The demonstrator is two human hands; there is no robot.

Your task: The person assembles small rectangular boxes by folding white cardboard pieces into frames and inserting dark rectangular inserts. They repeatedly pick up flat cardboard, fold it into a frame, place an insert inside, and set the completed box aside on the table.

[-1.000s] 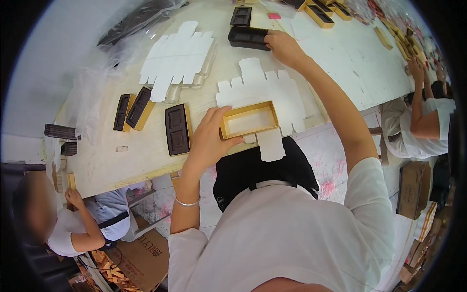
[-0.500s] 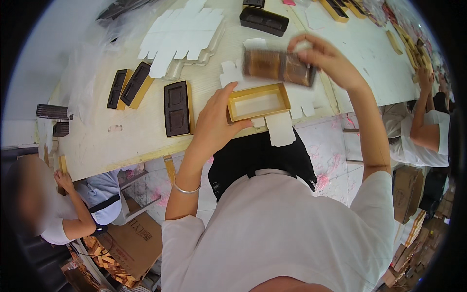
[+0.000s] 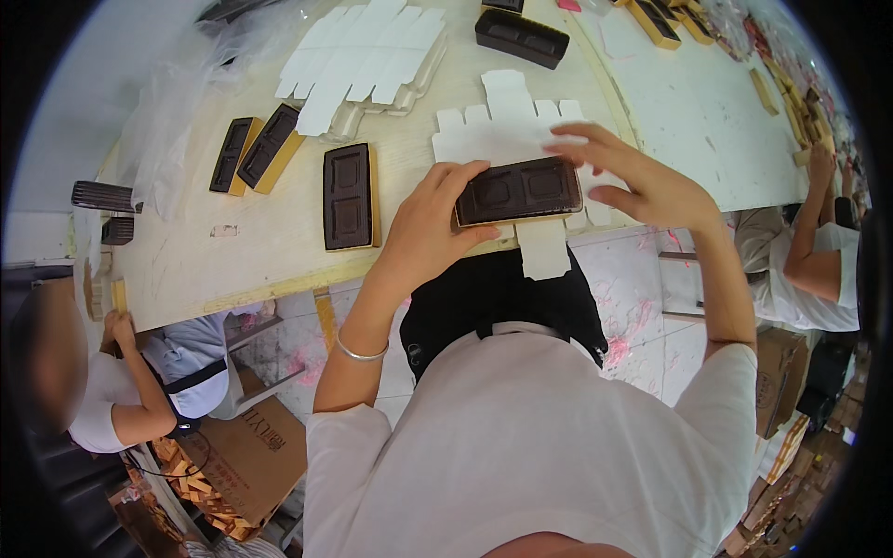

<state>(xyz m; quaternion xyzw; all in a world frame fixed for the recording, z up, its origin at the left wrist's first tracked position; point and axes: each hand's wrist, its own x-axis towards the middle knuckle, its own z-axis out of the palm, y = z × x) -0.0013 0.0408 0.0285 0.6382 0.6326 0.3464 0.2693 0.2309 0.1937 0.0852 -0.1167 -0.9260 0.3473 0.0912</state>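
A dark brown two-compartment plastic tray [image 3: 517, 192] sits inside a small gold card box [image 3: 502, 222] in front of me; only the box's thin gold edge shows. My left hand [image 3: 419, 221] grips the left end of this box, thumb on the near side and fingers on the far side. At the other end, my right hand [image 3: 642, 177] has its fingers spread by the tray's corner and holds nothing. Beneath the box lies an unfolded white card blank [image 3: 498, 130], one flap hanging over the table edge.
Gold boxes with brown trays stand left of my hands, one close by [image 3: 348, 195] and two farther off [image 3: 268, 149]. A stack of white card blanks [image 3: 367, 56] lies behind them. Another brown tray [image 3: 521, 39] sits at the back. Co-workers sit at both sides.
My right hand has brought the brown tray down from above into the gold box and let go of it. The left hand still holds the box.
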